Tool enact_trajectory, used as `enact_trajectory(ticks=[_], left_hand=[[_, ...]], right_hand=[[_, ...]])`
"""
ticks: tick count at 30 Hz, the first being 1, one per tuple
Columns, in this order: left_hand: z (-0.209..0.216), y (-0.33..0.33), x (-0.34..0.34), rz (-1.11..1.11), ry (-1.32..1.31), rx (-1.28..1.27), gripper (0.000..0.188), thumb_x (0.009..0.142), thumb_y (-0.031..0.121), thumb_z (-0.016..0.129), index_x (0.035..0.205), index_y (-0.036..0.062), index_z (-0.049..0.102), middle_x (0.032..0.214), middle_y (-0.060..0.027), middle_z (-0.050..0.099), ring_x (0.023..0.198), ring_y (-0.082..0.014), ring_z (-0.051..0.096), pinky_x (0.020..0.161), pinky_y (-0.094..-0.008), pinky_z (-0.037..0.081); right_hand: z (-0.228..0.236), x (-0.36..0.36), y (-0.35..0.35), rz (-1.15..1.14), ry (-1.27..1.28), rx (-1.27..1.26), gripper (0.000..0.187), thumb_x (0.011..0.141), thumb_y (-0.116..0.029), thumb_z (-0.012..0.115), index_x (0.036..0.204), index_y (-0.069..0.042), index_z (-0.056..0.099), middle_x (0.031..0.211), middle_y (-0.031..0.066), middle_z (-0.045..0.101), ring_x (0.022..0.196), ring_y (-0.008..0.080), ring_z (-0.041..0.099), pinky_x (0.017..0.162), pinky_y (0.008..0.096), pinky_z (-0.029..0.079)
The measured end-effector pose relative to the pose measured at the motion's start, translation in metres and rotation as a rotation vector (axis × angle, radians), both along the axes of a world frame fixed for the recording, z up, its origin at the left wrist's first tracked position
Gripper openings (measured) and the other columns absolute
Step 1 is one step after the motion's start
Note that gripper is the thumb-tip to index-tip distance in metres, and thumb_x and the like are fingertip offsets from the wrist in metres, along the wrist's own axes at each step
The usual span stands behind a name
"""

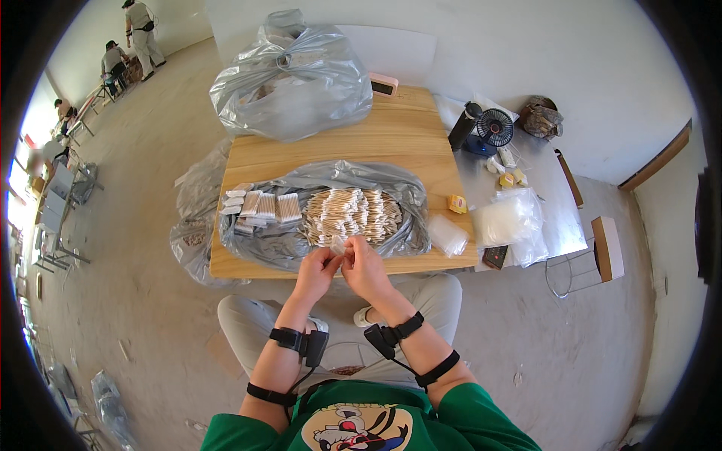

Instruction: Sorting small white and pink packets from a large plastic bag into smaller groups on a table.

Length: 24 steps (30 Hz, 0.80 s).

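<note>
My left hand (315, 273) and my right hand (364, 267) meet at the near edge of the wooden table, fingers pinched together. Between their fingertips is a small clear plastic bag (338, 244); what it contains, if anything, is too small to tell. Just beyond lies a big heap of loose cotton swabs (350, 214) on a spread grey plastic sack (286, 252). To its left, bagged bundles of cotton swabs (259, 206) lie in rows on the same sack. A stack of clear bags (449, 234) rests right of the heap.
A large full plastic sack (293, 90) stands at the table's far left. On the metal side table (564, 218) are a black fan (495, 128), more clear bags (508, 219) and a dark phone-like device (495, 257). A small yellow box (456, 204) sits at the wooden table's right edge. Several people work far left.
</note>
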State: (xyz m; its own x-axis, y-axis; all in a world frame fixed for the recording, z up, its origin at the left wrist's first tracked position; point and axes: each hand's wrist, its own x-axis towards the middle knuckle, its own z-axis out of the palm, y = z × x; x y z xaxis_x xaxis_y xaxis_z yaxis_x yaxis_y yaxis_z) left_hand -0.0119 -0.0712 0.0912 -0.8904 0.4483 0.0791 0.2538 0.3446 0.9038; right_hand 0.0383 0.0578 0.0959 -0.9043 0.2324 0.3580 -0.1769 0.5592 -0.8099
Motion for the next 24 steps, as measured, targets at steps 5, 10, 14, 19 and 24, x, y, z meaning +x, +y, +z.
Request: enact_trajectory(ticks=[5,10,14,19,24], left_hand=[[-0.007,-0.003,-0.002,0.000,0.014,0.002,0.014,0.080,0.011,0.064,0.074,-0.0001,0.056,0.065,-0.0078,0.055,0.058,-0.0154,0.048,0.054,-0.0292,0.040],[-0.006,-0.004,-0.001,0.011,0.011,0.008,0.014,0.077,0.011,0.065,0.074,-0.0015,0.058,0.067,-0.0133,0.057,0.060,-0.0236,0.055,0.055,-0.0334,0.041],[-0.006,-0.006,0.000,0.025,-0.015,0.022,0.013,0.075,0.009,0.063,0.072,-0.0017,0.056,0.066,-0.0135,0.056,0.060,-0.0247,0.054,0.055,-0.0342,0.042],[-0.004,0.001,-0.001,0.035,0.135,-0.018,0.014,0.072,0.005,0.062,0.068,-0.0010,0.050,0.066,-0.0148,0.054,0.061,-0.0306,0.053,0.055,-0.0363,0.043],[-0.003,0.000,0.001,0.010,0.193,-0.022,0.013,0.071,0.004,0.062,0.069,-0.0006,0.050,0.067,-0.0142,0.054,0.061,-0.0289,0.053,0.056,-0.0350,0.043]], right_hand=[[0.002,-0.001,-0.002,-0.017,0.053,0.063,0.035,0.067,0.008,0.058,0.097,-0.001,0.042,0.072,0.0164,0.056,0.069,0.0359,0.056,0.060,0.0415,0.045],[-0.005,-0.004,0.008,-0.072,0.050,0.083,0.037,0.066,0.008,0.059,0.097,-0.001,0.041,0.069,0.0141,0.053,0.064,0.0333,0.054,0.057,0.0410,0.044],[-0.006,-0.002,0.010,-0.117,0.015,0.112,0.035,0.069,0.004,0.061,0.098,-0.001,0.041,0.072,0.0138,0.053,0.066,0.0320,0.055,0.059,0.0402,0.044],[-0.002,-0.001,0.002,-0.032,0.001,0.084,0.030,0.076,-0.004,0.061,0.100,0.000,0.045,0.079,0.0147,0.056,0.074,0.0341,0.056,0.063,0.0404,0.045],[-0.006,-0.001,0.004,0.020,-0.028,0.099,0.019,0.081,-0.006,0.057,0.098,-0.001,0.051,0.084,0.0177,0.058,0.078,0.0373,0.057,0.064,0.0424,0.046]])
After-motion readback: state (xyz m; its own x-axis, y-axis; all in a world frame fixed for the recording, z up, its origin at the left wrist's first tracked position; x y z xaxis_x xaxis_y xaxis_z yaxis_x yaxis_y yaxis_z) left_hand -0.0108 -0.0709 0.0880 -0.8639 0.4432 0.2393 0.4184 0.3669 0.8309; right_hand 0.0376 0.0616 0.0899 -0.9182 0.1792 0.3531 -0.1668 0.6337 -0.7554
